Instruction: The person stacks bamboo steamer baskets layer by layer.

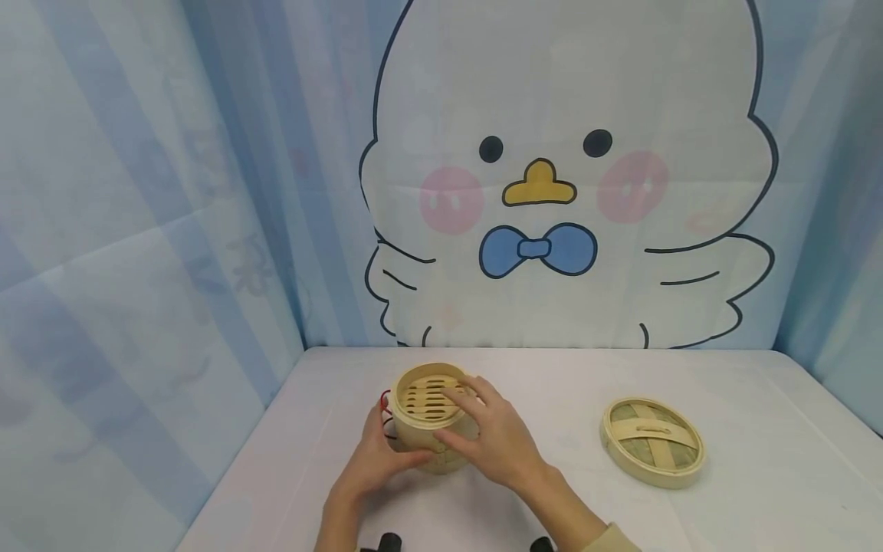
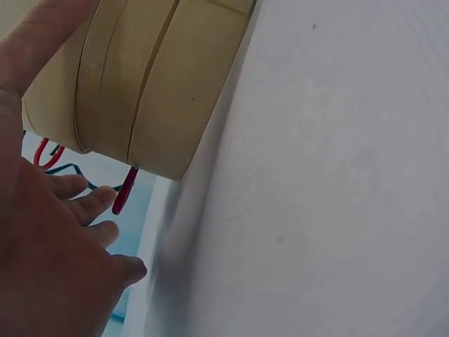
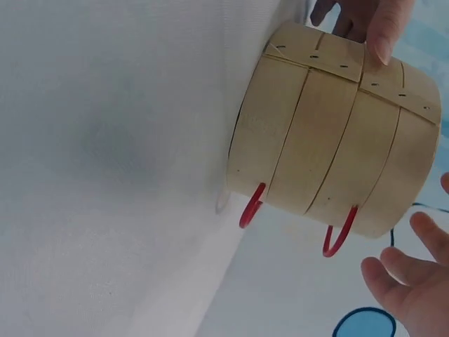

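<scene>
1. Between your two grips stands the bamboo steamer (image 1: 418, 424), upright on the table (image 1: 552, 491), its axis vertical and its slatted floor (image 1: 417, 400) facing up within the top rim.
2. Left of the steamer you have your left grip (image 1: 375, 458), spread wide: the thumb reaches across the near wall, partway up, and the fingers lie loose beyond the left side. You cannot tell how firmly that thumb presses.
3. Right of the steamer, by its upper edge, you have your right grip (image 1: 500, 437), also wide, with the thumb before the near wall and the fingers spread over the right part of the rim as the head view sees it. Your right wrist view shows a gap between its fingertips and the wall.
4. Along the steamer's upright axis, your left sits lower and your right higher; the steamer lies between both palms, neither clearly nearer.
5. From the steamer's sides hang red loops (image 3: 251, 206), some beside your left fingers.
6. Well apart to the steamer's right lies the round lid (image 1: 654, 443), nearer your right.
</scene>
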The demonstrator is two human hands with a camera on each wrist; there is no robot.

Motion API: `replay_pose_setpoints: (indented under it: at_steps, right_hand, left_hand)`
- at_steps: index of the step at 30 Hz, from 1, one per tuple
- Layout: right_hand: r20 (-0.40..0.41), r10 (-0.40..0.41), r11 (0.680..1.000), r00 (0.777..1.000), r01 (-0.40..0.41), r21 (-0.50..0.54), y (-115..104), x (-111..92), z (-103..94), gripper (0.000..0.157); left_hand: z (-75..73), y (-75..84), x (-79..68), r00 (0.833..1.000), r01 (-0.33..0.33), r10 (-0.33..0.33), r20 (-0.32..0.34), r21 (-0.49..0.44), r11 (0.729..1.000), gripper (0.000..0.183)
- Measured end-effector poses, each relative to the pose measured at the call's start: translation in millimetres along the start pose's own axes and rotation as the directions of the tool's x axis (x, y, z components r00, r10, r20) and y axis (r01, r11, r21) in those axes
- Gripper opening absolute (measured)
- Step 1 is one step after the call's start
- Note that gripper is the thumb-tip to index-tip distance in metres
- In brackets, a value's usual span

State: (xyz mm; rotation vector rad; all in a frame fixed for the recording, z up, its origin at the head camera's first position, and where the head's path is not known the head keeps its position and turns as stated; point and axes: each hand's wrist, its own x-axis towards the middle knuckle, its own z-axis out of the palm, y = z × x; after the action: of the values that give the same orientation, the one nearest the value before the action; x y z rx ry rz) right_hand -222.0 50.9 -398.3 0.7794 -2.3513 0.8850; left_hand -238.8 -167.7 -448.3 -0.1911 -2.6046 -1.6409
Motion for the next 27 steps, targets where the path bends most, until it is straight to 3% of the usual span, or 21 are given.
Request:
replay_pose_setpoints:
  at_steps: [3,12,27]
  right_hand:
    - [0.004,-0.006,1.000,1.000,0.007,-0.020,1,0,-1.5,0.058]
    - [0.014,-0.011,0.996,1.000,0.012,-0.089,2,-1,-8.0,0.064]
    - [0.011,0.052,0.982,0.999,-0.049,-0.181,7,-7,-25.6,0.072]
  left_hand:
    - [-2.8,0.7,-0.5,0.999,0.035,-0.035,-0.011,0.018,0.999,0.129]
    - [-10.0,6.0,-1.5,0.999,0.039,-0.038,-0.025,0.039,0.998,0.132]
    - [-6.5,12.8,0.0,0.996,-0.057,0.056,-0.071,-0.009,0.998,0.127]
